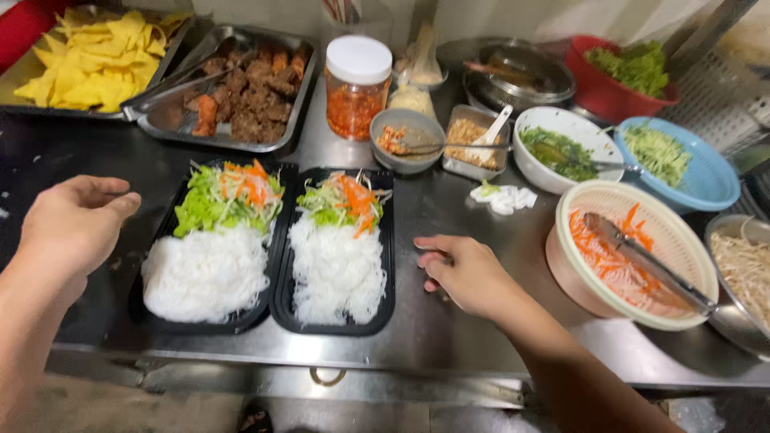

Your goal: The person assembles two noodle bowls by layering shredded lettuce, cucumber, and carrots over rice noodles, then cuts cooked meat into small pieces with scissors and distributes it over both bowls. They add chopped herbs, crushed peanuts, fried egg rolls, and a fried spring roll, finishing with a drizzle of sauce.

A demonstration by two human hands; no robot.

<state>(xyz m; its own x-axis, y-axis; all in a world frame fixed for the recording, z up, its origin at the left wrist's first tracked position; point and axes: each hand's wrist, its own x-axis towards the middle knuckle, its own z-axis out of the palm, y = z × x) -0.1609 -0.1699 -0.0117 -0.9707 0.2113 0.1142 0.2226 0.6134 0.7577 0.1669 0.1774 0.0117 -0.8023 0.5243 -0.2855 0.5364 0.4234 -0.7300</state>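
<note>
2 black trays (331,250) of white noodles and salad sit side by side near the steel worktop's (449,337) front edge. The right hand (465,273) rests loosely curled and empty just beside the right tray; the left hand (76,220) hovers half-open, empty, left of them. Bowls crowd the back and right.

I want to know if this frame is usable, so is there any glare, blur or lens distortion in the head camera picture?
Head view: soft glare streaks the bare stainless steel counter right of the two black plastic meal trays; the left hand and right hand look slightly soft, as does the yellow chip tray far back; edges bow outward, wide-angle style.
</note>
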